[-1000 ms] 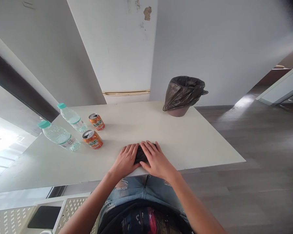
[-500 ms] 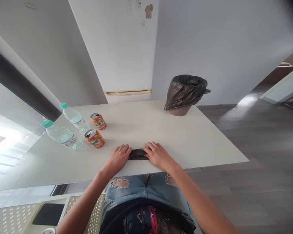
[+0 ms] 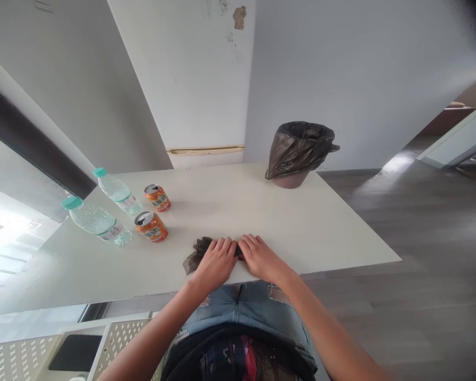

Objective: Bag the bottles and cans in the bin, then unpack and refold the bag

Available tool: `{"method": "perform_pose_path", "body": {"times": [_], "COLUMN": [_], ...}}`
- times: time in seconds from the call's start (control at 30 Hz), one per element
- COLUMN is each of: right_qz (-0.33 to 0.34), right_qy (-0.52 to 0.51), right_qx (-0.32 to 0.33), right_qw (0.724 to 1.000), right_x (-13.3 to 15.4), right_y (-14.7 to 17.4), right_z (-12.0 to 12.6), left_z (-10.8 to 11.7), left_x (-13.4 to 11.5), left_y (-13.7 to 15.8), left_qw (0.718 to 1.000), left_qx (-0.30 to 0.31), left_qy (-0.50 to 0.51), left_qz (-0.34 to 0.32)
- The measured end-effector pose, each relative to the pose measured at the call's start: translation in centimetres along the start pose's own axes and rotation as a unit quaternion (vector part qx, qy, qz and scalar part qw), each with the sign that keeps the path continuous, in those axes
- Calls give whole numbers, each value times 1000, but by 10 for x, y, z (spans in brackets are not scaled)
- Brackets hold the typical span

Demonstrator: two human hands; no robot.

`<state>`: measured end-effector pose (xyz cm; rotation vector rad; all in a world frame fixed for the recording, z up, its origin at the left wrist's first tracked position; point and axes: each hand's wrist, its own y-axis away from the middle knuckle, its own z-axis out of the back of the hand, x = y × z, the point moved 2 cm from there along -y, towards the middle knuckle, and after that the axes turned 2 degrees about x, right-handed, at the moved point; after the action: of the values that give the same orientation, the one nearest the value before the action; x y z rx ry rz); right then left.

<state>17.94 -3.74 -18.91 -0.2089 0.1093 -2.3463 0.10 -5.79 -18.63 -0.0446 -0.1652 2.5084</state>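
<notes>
At the near edge of the white table [image 3: 230, 196], a thin black plastic bag [image 3: 198, 251] lies bunched up. My left hand [image 3: 219, 259] is closed over its middle, and a crumpled, see-through end sticks out to the left of that hand. Beside it, my right hand [image 3: 257, 256] pinches the bag's other end, the fingers of both hands nearly touching. Most of the bag is hidden under my fingers. The closest thing to my left hand is an orange drink can [image 3: 151, 227], standing opened to the left.
Another orange can [image 3: 157, 197] and two clear bottles with teal caps, one nearer [image 3: 97, 222] and one farther [image 3: 119, 191], stand on the left. A bin [image 3: 291, 180] lined with a black bag [image 3: 299, 148] stands at the back right. Perforated baskets [image 3: 19, 352] are at lower left.
My left hand has moved right along the bag, up against my right hand. A crumpled end now shows on the left, where the bag was earlier a strip stretched between both hands.
</notes>
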Motion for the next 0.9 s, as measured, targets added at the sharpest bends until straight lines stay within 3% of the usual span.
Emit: {"method": "perform_pose_path", "body": {"times": [0.13, 0.27, 0.4, 0.67, 0.8, 0.9], "right_qz": [13, -28, -47, 71, 44, 20], "right_qy": [-25, -102, -181, -67, -58, -81], "right_qx": [9, -4, 58, 115, 121, 87], "right_qw": [1000, 994, 981, 989, 990, 993], "right_x": [3, 11, 13, -1, -5, -3], "right_y": [1, 4, 9, 9, 6, 7], "right_z": [2, 18, 38, 53, 48, 49], "left_z": [-1, 11, 26, 42, 43, 43], "left_x": [7, 10, 14, 26, 29, 31], "left_y": [0, 3, 7, 13, 10, 10], "left_qw": [1000, 999, 994, 987, 990, 992], "left_qx": [13, 18, 63, 112, 89, 89], "left_qy": [-4, 39, 85, 66, 43, 45], "left_qz": [-26, -22, 1, -92, -98, -71]}}
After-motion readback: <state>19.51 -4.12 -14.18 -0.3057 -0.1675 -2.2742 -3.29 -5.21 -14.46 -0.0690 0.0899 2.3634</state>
